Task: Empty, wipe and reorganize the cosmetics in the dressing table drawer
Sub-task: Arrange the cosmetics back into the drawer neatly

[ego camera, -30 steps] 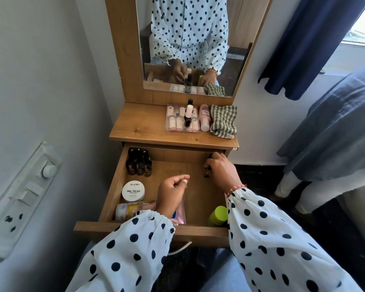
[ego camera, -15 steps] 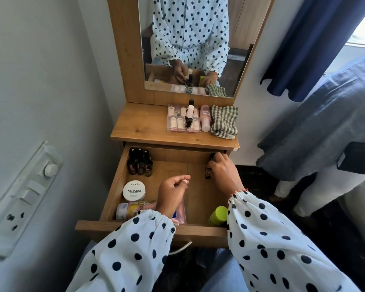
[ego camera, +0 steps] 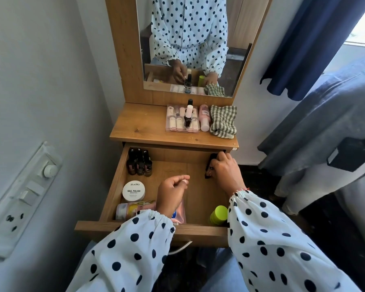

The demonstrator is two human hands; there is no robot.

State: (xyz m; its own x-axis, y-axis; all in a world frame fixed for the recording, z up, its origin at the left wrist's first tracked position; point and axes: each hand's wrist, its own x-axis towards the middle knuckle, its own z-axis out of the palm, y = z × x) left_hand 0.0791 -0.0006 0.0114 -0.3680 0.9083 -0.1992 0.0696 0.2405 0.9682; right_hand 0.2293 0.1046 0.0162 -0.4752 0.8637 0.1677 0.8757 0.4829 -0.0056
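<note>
From the head camera, the wooden drawer [ego camera: 114,182] stands pulled out under the bench [ego camera: 139,127]. The right hand [ego camera: 224,170] reaches into the drawer's back right corner, its grip curled round a dark cosmetic item [ego camera: 209,166] that stands against the back wall; I cannot tell exactly what the item is. The left hand [ego camera: 171,191] hovers over the drawer's middle, fingers curled, pinching a small pale thing [ego camera: 184,181] at the fingertips.

Inside the drawer, three dark nail polish bottles [ego camera: 139,163] stand together in the back left corner. In front of them sits a round white tub [ego camera: 133,191] marked nail polish, and nearer the front lie a pale tube [ego camera: 131,210] and a pink sachet [ego camera: 178,213], partly under the left sleeve. A lime-green capped bottle [ego camera: 219,214] stands at the front right.

On the bench top, a clear case of small bottles [ego camera: 182,121] carries an upright polish bottle [ego camera: 188,116], with a pink bottle [ego camera: 204,120] just beside it and a checked cloth [ego camera: 223,121] to its right, all below the mirror [ego camera: 188,45].
</note>
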